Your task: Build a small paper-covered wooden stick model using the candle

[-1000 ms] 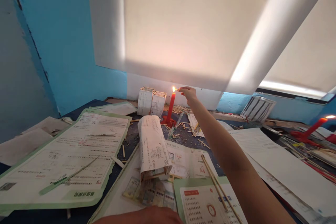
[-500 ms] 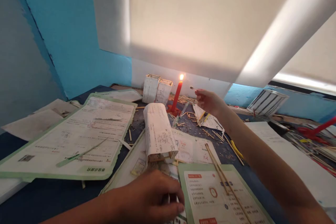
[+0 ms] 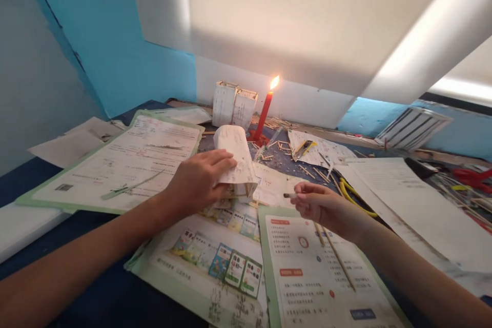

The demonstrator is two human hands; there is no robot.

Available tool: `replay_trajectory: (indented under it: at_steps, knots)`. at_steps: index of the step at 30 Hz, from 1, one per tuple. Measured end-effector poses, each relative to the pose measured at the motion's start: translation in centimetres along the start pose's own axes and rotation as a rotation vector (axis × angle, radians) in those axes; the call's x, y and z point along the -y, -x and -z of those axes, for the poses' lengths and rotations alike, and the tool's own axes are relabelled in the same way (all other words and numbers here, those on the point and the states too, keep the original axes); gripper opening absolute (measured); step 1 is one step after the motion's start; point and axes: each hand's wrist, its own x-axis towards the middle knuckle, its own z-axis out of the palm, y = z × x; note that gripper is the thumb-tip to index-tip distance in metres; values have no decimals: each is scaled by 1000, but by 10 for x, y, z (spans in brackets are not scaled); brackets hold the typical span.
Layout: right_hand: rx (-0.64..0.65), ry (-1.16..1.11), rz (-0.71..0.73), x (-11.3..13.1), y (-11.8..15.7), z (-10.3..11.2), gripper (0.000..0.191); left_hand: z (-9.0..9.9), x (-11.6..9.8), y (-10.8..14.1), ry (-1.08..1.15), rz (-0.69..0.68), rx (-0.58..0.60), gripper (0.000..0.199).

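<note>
My left hand [image 3: 209,179] is on the near left side of a paper-covered box with a rounded top [image 3: 234,151], its fingers curled over the paper and the thumb hidden. Thin wooden sticks show at the box's near end. Between thumb and fingertips, my right hand [image 3: 321,205] pinches a short thin stick with a dark tip [image 3: 288,196], held above the papers to the right of the box. Behind the box a red candle [image 3: 263,115] burns upright, its flame leaning slightly right.
Two paper-sided boxes [image 3: 234,105] stand by the wall left of the candle. A yellow cutter [image 3: 305,148] lies on paper, with yellow-handled scissors or pliers [image 3: 355,197] nearer me. Green-edged sheets [image 3: 123,164] and wooden sticks [image 3: 340,261] lie about; a striped box [image 3: 413,125] leans at right.
My right hand has drawn back from beside the candle flame toward me, still pinching the short stick. My left hand has moved forward onto the paper-covered box. The view has tilted down.
</note>
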Motion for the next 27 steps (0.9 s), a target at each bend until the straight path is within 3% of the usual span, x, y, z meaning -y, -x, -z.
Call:
replay_trajectory:
  at_steps: [6,13,17,19,22,25,27]
  knots:
    - [0,139,101,2,7,-2,27,8,-17,-31,-132,124,98,30]
    - [-91,510,566,4,0,-5,17,12,-29,-61,-235,197,156,30]
    - [-209,792,812,9,-3,-13,3,11,-28,-67,-263,193,150,28]
    - [-232,899,893,12,-2,-18,7,11,-28,-67,-266,185,158,26]
    - [-240,954,943,14,3,-22,11,8,-28,-58,-226,87,113,30]
    - [-249,955,942,10,11,-17,8,3,-31,-36,-208,-114,-33,36]
    - [-260,962,933,5,17,-9,7,0,-37,-15,-224,-265,-114,30]
